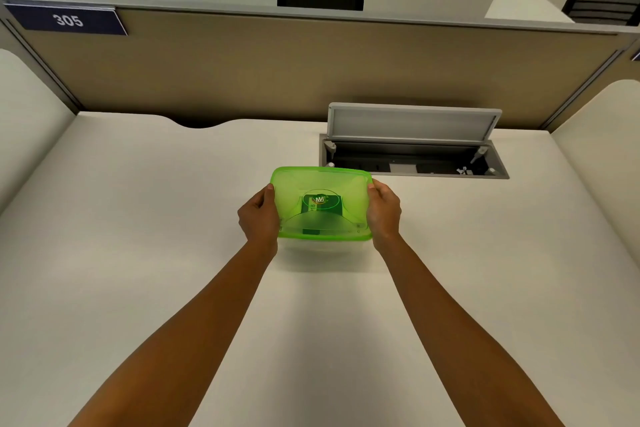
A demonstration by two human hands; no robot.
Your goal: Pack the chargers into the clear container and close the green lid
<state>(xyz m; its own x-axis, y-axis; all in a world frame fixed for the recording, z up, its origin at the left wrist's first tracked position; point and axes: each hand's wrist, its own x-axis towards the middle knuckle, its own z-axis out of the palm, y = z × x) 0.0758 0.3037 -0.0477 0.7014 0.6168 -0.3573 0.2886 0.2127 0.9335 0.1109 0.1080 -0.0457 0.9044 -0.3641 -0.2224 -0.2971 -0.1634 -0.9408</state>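
Note:
A clear container with a translucent green lid (320,180) on top is held just above the white desk (138,218) at mid table. My left hand (259,218) grips its left side, thumb on the lid's edge. My right hand (383,213) grips the right side the same way. Through the lid a dark rectangular shape with a label (320,208) shows inside; I cannot tell whether it is a charger. The clear base (322,246) shows faintly below the lid's near rim. No loose chargers lie on the desk.
An open cable hatch (412,156) with a raised grey flap sits in the desk just behind and right of the container. A beige partition (311,62) with a plate marked 305 closes off the back. White side panels stand left and right.

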